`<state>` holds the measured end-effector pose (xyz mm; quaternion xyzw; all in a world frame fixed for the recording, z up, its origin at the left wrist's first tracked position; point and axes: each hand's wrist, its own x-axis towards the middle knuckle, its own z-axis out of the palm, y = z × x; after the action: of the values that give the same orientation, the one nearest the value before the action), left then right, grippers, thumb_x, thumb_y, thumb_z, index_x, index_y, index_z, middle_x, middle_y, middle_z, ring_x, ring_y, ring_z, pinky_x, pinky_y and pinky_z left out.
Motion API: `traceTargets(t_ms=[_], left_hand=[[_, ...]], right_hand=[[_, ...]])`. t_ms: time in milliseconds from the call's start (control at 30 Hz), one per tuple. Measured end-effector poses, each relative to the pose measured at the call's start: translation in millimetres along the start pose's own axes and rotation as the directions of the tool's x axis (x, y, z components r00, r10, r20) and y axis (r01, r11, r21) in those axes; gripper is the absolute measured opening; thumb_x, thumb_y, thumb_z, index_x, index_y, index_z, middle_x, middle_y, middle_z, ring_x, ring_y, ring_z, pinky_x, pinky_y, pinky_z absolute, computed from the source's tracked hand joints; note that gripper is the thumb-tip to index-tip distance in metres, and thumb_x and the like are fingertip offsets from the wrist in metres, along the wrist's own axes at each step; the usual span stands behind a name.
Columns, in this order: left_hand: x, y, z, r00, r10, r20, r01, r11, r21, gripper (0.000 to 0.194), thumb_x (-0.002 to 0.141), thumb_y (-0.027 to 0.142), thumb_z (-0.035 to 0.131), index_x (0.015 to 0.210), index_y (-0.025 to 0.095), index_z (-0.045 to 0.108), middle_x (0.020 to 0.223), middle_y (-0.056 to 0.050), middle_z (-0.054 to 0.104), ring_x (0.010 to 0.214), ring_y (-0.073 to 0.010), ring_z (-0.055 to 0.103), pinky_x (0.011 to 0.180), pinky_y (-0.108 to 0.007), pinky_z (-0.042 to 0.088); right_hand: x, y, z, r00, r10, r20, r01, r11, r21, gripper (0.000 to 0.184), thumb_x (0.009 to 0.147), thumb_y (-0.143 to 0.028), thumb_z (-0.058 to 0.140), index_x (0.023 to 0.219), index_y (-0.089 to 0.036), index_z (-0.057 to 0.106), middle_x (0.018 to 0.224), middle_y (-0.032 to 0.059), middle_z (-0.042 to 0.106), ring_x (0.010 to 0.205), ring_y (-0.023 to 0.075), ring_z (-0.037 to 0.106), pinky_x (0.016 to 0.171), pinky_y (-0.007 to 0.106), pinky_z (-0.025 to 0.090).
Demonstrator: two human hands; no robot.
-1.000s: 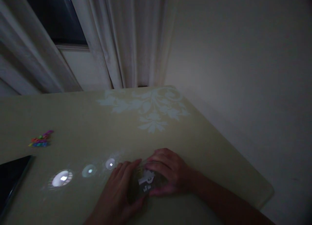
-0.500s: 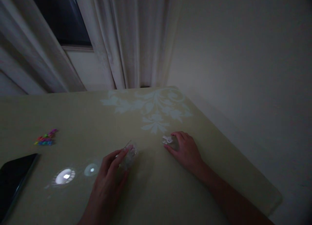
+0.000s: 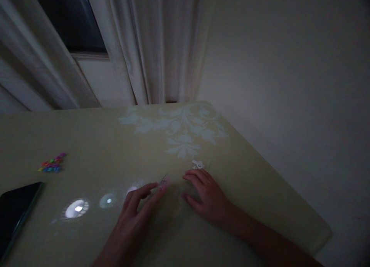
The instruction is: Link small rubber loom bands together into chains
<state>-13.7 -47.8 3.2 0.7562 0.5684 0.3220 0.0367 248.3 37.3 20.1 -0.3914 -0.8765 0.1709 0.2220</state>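
Note:
My left hand (image 3: 135, 209) is closed on a small clear plastic piece (image 3: 165, 181) with a pinkish tint, pinched between thumb and fingers low over the table. Its exact kind cannot be made out, and part of it is hidden by the fingers. To the right, my right hand (image 3: 206, 195) has thumb and fingers apart, with nothing seen between them. Just beyond its fingers lies a small white object (image 3: 198, 164) on the table, with something clear around it.
A pile of small colourful pieces (image 3: 52, 163) lies at the left. In front of it rests a dark phone or tablet (image 3: 17, 205). The pale table (image 3: 95, 139) has a light floral pattern and bright lamp reflections. Curtains (image 3: 150, 47) and a wall (image 3: 274, 78) border it.
My right hand has let go of the white object and moved left and nearer, towards my left hand. The clear piece in my left hand has turned and shows less.

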Motion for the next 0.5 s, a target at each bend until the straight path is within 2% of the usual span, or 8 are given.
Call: traceTargets(t_ms=[167,267,400,500], left_hand=[[2,-2,-10.3,0.977,0.202,0.073,-0.207,0.976,0.069,0.073,0.099,0.001,0.045,0.16,0.042,0.043,0.142,-0.009,0.063,0.126,-0.0267,0.059,0.103,-0.04,0.058],[2,-2,-13.4,0.963,0.248,0.102,-0.259,0.96,0.111,0.075,0.099,-0.001,0.043,0.161,0.042,0.042,0.142,-0.009,0.064,0.126,-0.0264,0.06,0.104,-0.038,0.057],[-2,1,-9.3,0.985,0.159,0.064,-0.164,0.982,0.089,0.071,0.099,0.005,0.042,0.159,0.043,0.044,0.143,-0.008,0.062,0.122,-0.0254,0.064,0.106,-0.042,0.056],[-3,-2,-4.0,0.998,0.054,0.021,-0.055,0.998,0.041,0.061,0.101,0.014,0.045,0.153,0.044,0.049,0.144,-0.008,0.057,0.121,-0.0273,0.065,0.1,-0.043,0.06]], right_hand=[[-2,-8,6,0.993,-0.022,0.117,0.013,0.997,0.077,0.049,0.096,-0.035,0.074,0.139,-0.017,0.058,0.135,0.0144,0.065,0.126,0.0305,0.059,0.112,0.048,0.049],[-3,-8,7,0.991,-0.023,0.132,0.014,0.997,0.072,0.049,0.097,-0.036,0.073,0.139,-0.015,0.058,0.136,0.0149,0.065,0.126,0.0313,0.058,0.112,0.049,0.048],[-3,-9,8,0.992,-0.018,0.125,0.008,0.997,0.077,0.049,0.097,-0.036,0.074,0.139,-0.017,0.059,0.135,0.014,0.065,0.125,0.0304,0.058,0.112,0.048,0.048],[-2,-9,8,0.991,-0.024,0.13,0.014,0.997,0.077,0.048,0.096,-0.031,0.072,0.14,-0.016,0.059,0.135,0.0139,0.064,0.125,0.0303,0.057,0.113,0.048,0.047]])
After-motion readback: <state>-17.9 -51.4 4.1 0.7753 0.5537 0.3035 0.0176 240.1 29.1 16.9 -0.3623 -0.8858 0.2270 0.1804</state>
